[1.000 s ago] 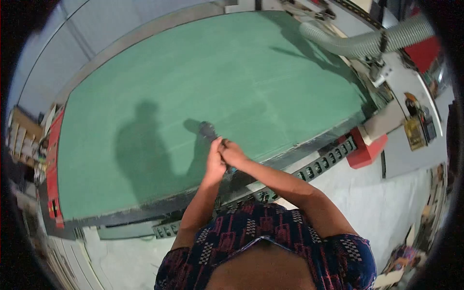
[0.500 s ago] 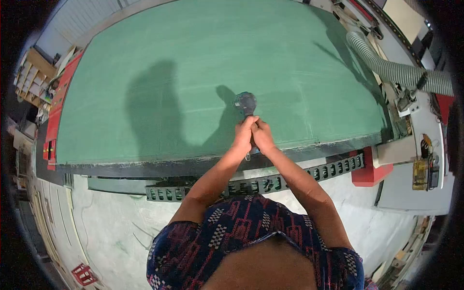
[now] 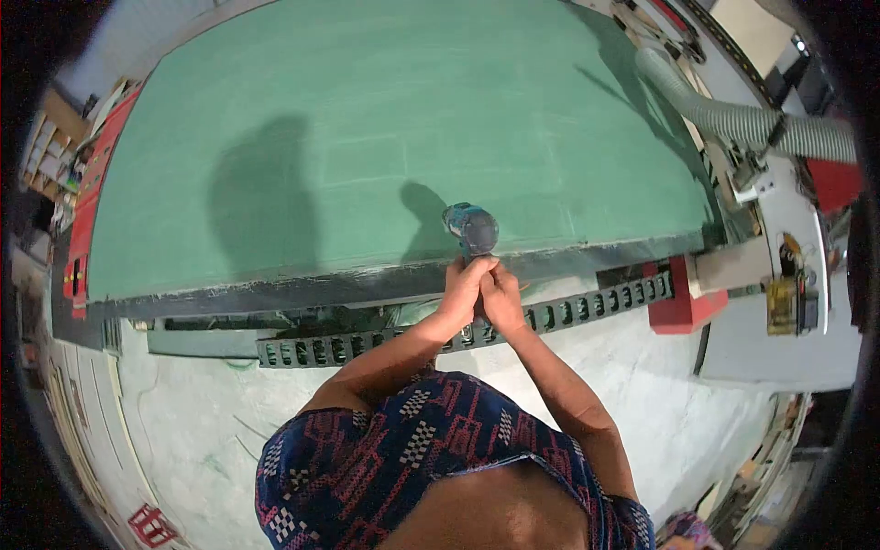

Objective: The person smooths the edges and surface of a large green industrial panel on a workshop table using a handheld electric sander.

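Observation:
A teal and dark power drill (image 3: 472, 229) is held upright at the front edge of a large green table (image 3: 385, 119). My left hand (image 3: 464, 286) and my right hand (image 3: 500, 295) are wrapped together round its handle, which they mostly hide. The drill's body shows above my fingers, over the green surface near the dark edge. A small metal clip hangs below my hands.
Below the table edge runs a black slotted rail (image 3: 321, 350), with a red block (image 3: 683, 302) at its right. A grey ribbed hose (image 3: 733, 119) curves at the upper right. A red crate (image 3: 152, 524) stands on the floor.
Both hands and the drill have come back toward my body and lower in view, now nearer the table's front edge. The whole view has shifted slightly.

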The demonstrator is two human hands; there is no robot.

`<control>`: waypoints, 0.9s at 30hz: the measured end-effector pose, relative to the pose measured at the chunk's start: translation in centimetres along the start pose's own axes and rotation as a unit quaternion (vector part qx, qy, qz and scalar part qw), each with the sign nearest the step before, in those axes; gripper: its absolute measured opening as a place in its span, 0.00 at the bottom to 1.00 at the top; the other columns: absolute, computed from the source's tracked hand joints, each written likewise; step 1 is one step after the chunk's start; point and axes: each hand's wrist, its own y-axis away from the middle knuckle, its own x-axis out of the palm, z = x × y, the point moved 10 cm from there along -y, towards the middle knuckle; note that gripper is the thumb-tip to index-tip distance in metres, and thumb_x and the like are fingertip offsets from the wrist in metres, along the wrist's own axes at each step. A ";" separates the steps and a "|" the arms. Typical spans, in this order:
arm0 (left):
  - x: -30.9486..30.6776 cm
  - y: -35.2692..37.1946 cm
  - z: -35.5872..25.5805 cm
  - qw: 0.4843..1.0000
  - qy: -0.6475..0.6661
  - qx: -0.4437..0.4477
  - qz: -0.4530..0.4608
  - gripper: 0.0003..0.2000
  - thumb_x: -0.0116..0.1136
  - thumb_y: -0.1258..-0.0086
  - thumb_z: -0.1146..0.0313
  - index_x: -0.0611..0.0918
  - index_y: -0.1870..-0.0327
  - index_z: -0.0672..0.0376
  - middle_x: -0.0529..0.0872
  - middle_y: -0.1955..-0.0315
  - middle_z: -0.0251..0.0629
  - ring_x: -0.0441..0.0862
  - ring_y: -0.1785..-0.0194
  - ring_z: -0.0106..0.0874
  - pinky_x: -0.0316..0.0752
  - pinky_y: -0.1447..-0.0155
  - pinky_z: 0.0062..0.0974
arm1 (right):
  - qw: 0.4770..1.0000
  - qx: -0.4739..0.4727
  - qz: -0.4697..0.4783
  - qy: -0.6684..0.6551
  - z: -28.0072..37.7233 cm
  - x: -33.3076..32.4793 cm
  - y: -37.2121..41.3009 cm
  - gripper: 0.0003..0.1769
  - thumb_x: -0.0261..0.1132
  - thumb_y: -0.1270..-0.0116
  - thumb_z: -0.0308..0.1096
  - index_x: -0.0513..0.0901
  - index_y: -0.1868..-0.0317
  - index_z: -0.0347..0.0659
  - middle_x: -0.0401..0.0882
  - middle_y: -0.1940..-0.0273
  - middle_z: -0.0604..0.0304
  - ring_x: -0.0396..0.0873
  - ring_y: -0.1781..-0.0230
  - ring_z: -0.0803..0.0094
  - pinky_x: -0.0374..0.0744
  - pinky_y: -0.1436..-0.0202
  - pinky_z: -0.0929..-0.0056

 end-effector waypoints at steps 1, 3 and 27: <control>-0.1 0.6 0.3 1.000 0.007 -0.008 -0.004 0.07 0.58 0.43 0.68 0.77 0.70 0.62 0.76 0.74 0.29 0.74 0.70 0.21 0.69 0.66 0.23 | 1.000 0.003 -0.010 -0.002 -0.3 -0.1 0.7 0.16 0.53 0.34 0.39 0.73 0.60 0.32 0.76 0.71 0.41 0.77 0.70 0.57 0.72 0.66 0.66; -0.3 1.6 0.9 1.000 0.010 -0.022 -0.011 0.07 0.59 0.44 0.68 0.77 0.70 0.62 0.77 0.73 0.30 0.74 0.70 0.22 0.70 0.66 0.23 | 1.000 0.010 -0.028 0.003 -0.4 -0.3 1.9 0.16 0.53 0.35 0.39 0.73 0.60 0.32 0.77 0.71 0.41 0.78 0.69 0.56 0.73 0.65 0.65; -2.9 1.3 3.3 0.985 0.044 -0.165 0.010 0.18 0.63 0.47 0.52 0.77 0.64 0.56 0.78 0.70 0.34 0.77 0.66 0.28 0.72 0.62 0.30 | 0.992 0.066 -0.022 0.107 -0.1 1.9 1.8 0.25 0.46 0.34 0.47 0.74 0.56 0.30 0.75 0.59 0.34 0.73 0.54 0.41 0.70 0.52 0.53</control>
